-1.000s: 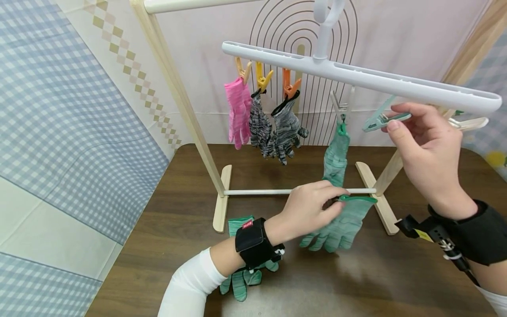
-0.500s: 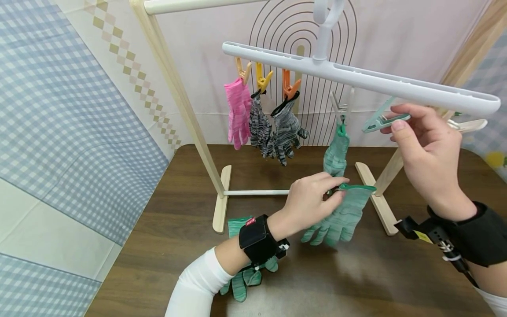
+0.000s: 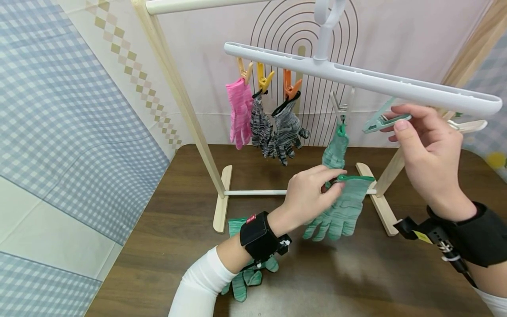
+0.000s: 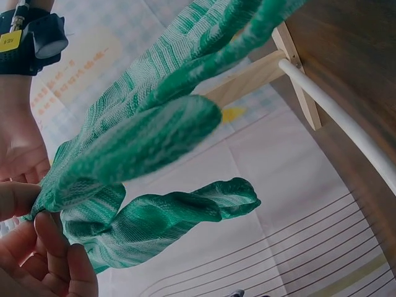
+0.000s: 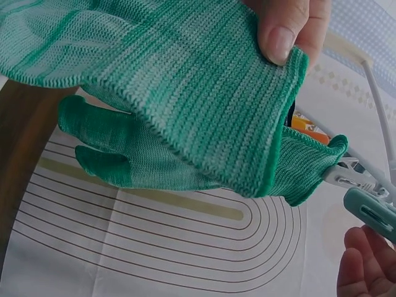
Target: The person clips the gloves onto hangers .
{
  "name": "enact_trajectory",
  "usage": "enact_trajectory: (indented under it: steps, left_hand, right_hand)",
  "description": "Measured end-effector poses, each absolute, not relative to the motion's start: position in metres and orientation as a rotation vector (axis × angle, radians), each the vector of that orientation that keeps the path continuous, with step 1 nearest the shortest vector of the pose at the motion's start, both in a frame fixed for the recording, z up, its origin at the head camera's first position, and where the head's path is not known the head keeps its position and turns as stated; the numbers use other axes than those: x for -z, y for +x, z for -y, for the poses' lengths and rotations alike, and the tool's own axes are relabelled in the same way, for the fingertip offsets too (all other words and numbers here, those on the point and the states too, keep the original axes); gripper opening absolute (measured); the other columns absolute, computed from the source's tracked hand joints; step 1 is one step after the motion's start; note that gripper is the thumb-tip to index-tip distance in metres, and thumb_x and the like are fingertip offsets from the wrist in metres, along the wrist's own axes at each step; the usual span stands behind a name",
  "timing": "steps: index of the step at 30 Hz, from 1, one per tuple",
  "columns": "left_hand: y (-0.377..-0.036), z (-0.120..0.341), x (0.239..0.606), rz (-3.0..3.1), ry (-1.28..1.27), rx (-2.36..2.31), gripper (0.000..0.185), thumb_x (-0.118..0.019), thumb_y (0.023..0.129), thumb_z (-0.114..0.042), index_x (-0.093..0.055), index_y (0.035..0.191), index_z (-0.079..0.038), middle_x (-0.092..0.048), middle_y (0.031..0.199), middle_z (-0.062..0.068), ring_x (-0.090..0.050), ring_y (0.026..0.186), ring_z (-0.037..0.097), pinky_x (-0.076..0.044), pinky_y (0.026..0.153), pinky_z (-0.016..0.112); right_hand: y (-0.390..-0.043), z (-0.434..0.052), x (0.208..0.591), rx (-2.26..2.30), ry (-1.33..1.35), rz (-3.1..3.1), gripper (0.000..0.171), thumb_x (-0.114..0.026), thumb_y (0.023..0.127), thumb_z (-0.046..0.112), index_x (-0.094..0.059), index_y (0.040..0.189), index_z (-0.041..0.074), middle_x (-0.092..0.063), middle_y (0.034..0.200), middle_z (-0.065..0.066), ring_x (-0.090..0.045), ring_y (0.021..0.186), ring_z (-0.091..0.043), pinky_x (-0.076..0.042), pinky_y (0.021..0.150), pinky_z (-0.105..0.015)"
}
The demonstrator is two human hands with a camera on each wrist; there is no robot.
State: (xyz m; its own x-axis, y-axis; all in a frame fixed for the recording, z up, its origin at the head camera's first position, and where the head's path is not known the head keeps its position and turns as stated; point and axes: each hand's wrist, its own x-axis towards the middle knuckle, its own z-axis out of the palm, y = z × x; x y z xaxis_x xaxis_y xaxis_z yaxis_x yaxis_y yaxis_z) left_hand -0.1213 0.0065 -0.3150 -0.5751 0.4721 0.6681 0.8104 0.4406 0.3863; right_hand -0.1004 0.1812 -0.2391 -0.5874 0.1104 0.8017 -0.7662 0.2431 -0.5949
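the left hand (image 3: 306,193) is pinching the cuff of a green glove (image 3: 341,209) between thumb and fingertips, its grip clamped on the knit edge. the glove is hanging fingers down, off the table (image 3: 356,273), in front of the rack's lower white crossbar (image 3: 253,192) and just below a second green glove (image 3: 334,149) that is hanging from a white clip (image 3: 341,108). in the left wrist view the glove (image 4: 142,124) is filling most of the frame, with the fingertips (image 4: 59,247) gripping its edge at the lower left.

the right hand (image 3: 428,149) is pinching a pale green clip (image 3: 382,121) that is hanging under the white hanger bar (image 3: 364,81), its grip clamped on the clip's handles. in the right wrist view the held cuff (image 5: 204,124) is sitting just left of this clip (image 5: 371,213).

further left on the bar, a pink glove (image 3: 239,112) and two grey striped gloves (image 3: 275,130) are hanging from orange and yellow clips. another green glove (image 3: 245,273) is lying on the table beneath the left wrist. the wooden rack frame (image 3: 178,97) is standing on the table.
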Motion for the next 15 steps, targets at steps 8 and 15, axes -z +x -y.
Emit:
enact_trajectory:
  steps: [8, 15]
  left_hand:
    - [-0.1225, -0.0060, 0.3141, 2.228, -1.061, 0.992, 0.021, -0.055, 0.085, -0.021, -0.067, 0.102, -0.015, -0.062, 0.079, -0.006, -0.046, 0.056, -0.001, -0.028, 0.048, 0.008]
    - [-0.1242, -0.0057, 0.3126, 2.209, -1.031, 1.015, 0.018, -0.056, 0.084, -0.020, -0.068, 0.097, -0.015, -0.063, 0.081, -0.006, -0.047, 0.057, -0.001, -0.030, 0.050, 0.007]
  right_hand:
    - [-0.1008, -0.1809, 0.2392, -1.654, 0.757, 1.591, 0.025, -0.038, 0.087, -0.010, -0.056, 0.103, -0.015, -0.064, 0.096, -0.010, -0.059, 0.080, -0.015, -0.046, 0.069, -0.020]
    - [-0.1027, -0.1820, 0.2408, -1.903, 0.908, 1.441, 0.026, -0.031, 0.089, -0.012, -0.048, 0.104, -0.024, -0.059, 0.100, -0.020, -0.057, 0.089, -0.025, -0.049, 0.071, -0.027]
